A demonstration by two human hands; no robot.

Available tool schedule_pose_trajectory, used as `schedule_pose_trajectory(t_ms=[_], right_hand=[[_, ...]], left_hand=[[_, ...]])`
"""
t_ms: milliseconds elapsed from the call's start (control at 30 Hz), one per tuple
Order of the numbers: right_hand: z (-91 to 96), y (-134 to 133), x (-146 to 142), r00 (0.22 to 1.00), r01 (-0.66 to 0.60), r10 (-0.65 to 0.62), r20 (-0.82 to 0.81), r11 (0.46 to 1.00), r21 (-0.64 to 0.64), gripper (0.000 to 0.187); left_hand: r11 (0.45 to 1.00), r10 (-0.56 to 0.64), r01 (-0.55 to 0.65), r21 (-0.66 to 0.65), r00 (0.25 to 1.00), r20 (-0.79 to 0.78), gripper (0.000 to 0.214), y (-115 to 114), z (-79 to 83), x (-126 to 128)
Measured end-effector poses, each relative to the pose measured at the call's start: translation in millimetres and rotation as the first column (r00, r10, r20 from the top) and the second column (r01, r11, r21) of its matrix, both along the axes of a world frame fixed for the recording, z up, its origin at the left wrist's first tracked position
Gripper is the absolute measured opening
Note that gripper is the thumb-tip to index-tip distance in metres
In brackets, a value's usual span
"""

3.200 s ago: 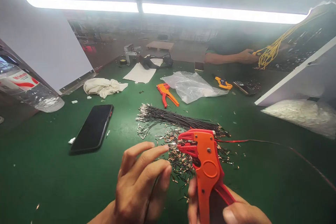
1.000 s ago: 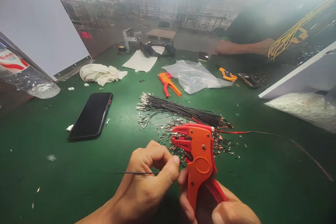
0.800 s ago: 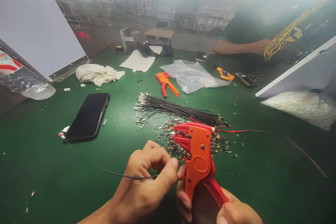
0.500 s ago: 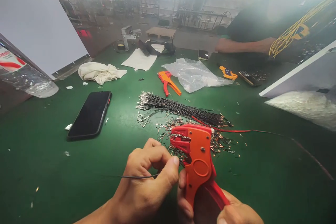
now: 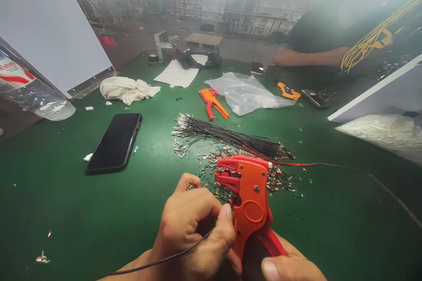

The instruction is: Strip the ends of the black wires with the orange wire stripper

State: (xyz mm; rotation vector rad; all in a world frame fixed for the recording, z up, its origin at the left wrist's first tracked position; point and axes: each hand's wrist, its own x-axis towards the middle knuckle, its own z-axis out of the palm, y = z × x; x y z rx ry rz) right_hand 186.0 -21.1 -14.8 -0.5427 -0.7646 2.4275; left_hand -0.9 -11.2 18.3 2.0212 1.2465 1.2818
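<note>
My right hand [image 5: 292, 263] is wrapped round the handles of an orange and red wire stripper [image 5: 253, 193], its red jaws pointing left. Pinched between the thumb and forefinger of my left hand [image 5: 194, 224] is a thin black wire [image 5: 165, 258], which trails down to the lower left. Those fingertips are close against the tool's body, below the jaws, and hide the wire's end. Behind the tool lies a bundle of cut black wires [image 5: 227, 135], with terminals on their left ends. Wire scraps [image 5: 211, 167] are scattered around the stripper.
A phone [image 5: 115, 142] lies to the left on the green table [image 5: 108, 215]. Farther back are another wire stripper [image 5: 212, 102], a plastic bag [image 5: 247, 92], a white cloth [image 5: 127, 89] and a bottle [image 5: 36, 92]. Another person's arm [image 5: 310, 57] rests across the table, near yellow wires [image 5: 365, 48].
My left hand has moved slightly right and down, closer to the stripper's body. More of the black wire now shows, sagging toward the lower left. The stripper stays in my right hand.
</note>
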Motion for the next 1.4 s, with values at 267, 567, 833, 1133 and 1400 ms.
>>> schedule_pose_trajectory(t_ms=[267, 567, 833, 1133, 1400], right_hand=[[-0.4, -3.9, 0.0, 0.999, 0.021, -0.022, 0.049, 1.0, 0.016, 0.046], [1.3, -1.3, 2.9, 0.997, 0.008, -0.01, 0.073, 0.999, 0.037, 0.046], [-3.5, -4.5, -1.6, 0.996, 0.066, -0.069, 0.065, 0.996, 0.055, 0.04], [-2.6, -6.2, 1.6, 0.982, 0.098, -0.11, 0.154, 0.992, 0.082, 0.041], [-8.4, -6.1, 1.9, 0.963, 0.073, -0.102, 0.248, 0.99, 0.123, 0.053]], left_hand=[[1.0, -0.006, 0.006, -0.01, 1.0, -0.003, 0.028, -1.7, -0.7, 1.7], [1.0, 0.003, -0.002, 0.004, 0.999, -0.047, 0.026, -0.6, -2.6, 1.7], [0.999, 0.032, -0.031, 0.015, 0.997, -0.065, 0.027, -4.1, -1.7, 2.4], [1.0, 0.022, -0.02, 0.023, 0.996, -0.09, 0.027, -1.3, -3.0, 2.1], [0.999, 0.016, -0.012, 0.033, 0.994, -0.111, 0.026, -1.1, -1.5, 1.9]])
